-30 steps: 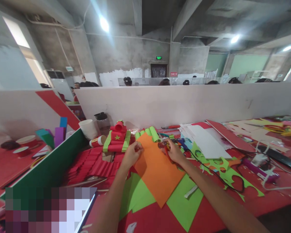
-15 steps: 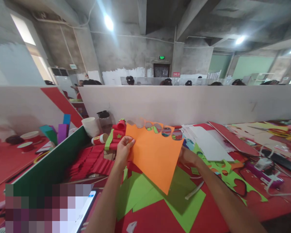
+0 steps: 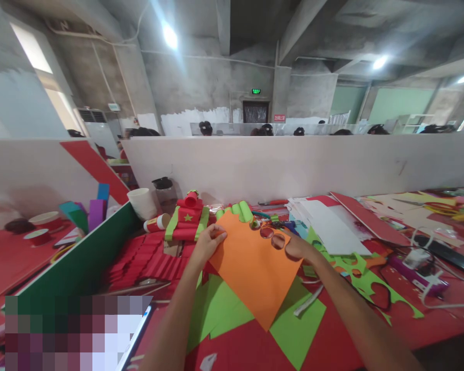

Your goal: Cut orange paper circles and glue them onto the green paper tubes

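Tilted above the table is an orange paper sheet (image 3: 255,268) with a row of round holes along its far edge. My left hand (image 3: 211,242) pinches its left edge between thumb and fingers. On the other side my right hand (image 3: 297,246) is at the sheet's upper right edge, by the holes, its fingertips partly hidden behind the paper. Green paper sheets (image 3: 299,330) lie on the red tabletop under the orange one. Just beyond my left hand stands a red folded-paper model (image 3: 188,217) with a star and green strips.
Stacks of red folded paper (image 3: 139,260) lie left, beside a green divider (image 3: 81,263). A white cup (image 3: 141,203) and bottle stand behind. To the right are cut green scraps (image 3: 365,281), white sheets (image 3: 332,226) and a purple power strip (image 3: 417,273) with cables. A phone (image 3: 139,330) is front left.
The orange sheet has come down and tilted flatter, its near corner moving closer to me. Both hands moved with it, the left slightly rightward. Green paper rolls behind it now show.
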